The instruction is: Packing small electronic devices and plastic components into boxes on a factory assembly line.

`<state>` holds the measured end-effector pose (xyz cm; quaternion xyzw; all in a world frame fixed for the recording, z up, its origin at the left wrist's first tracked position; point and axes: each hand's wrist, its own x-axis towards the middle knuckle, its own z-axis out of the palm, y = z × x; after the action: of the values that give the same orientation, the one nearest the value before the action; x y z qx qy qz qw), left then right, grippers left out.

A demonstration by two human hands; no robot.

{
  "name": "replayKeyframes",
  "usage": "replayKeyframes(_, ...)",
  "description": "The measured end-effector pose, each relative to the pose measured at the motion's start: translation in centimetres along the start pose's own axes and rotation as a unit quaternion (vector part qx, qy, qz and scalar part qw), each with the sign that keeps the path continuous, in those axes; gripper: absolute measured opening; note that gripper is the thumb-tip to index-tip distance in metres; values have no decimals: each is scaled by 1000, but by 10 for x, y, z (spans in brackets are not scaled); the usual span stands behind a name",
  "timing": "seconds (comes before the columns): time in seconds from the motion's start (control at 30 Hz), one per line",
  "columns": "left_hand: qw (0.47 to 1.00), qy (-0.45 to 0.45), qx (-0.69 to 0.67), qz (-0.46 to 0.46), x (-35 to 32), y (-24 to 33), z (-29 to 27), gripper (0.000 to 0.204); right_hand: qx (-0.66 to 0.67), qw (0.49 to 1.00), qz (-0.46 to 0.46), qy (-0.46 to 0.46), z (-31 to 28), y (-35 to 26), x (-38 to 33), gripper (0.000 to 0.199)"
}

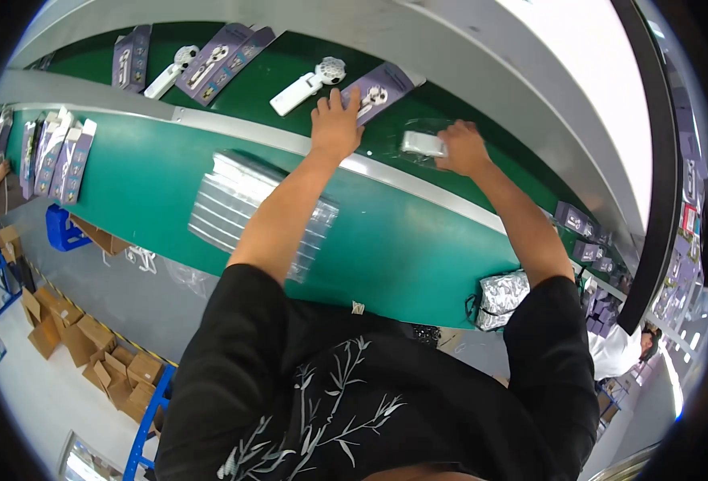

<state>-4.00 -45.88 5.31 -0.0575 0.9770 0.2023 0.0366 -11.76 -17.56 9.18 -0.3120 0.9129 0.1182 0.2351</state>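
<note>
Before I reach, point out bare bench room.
Free: the green worktop between the left-end purple boxes and clear plastic packaging, and between that packaging and the silver bundle. Crowded: beyond the metal rail, where the left hand touches a purple carton and the right hand grips a bagged white piece.

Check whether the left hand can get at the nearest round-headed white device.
Probably yes: the round-headed white device lies uncovered just left of the left hand, with nothing visible between them. That hand is at a purple box, so it would likely have to leave that first.
</note>
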Motion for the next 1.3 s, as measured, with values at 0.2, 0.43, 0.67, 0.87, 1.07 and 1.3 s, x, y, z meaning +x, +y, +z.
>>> replayKeyframes(0.2, 967, -8, -20, 254, -14, 21, 0, 83, 94, 975, 97, 178, 46, 105, -41, 54)
replayKeyframes(0.43, 945, 64, -11, 321, -16, 52, -14, 66, -6, 985, 37, 171, 90, 174, -76, 47)
replayKeyframes(0.67, 974, -36, -15, 221, -120, -61, -57, 46, 146, 972, 177, 53, 49, 62, -105, 22)
replayKeyframes(0.87, 962, -10, -12, 273, -147, -48, -23, 35, 815, 551, -38, -174, 72, -272, -80, 21)
replayKeyframes(1.07, 967, 53, -21, 249, -142, -87, -37, 24, 804, 576, 108, -103, 58, -318, -64, 24)
replayKeyframes(1.3, 981, 64, -16, 181, -138, -111, -47, 24, 705, 667, 64, 233, 25, -265, -71, 30)
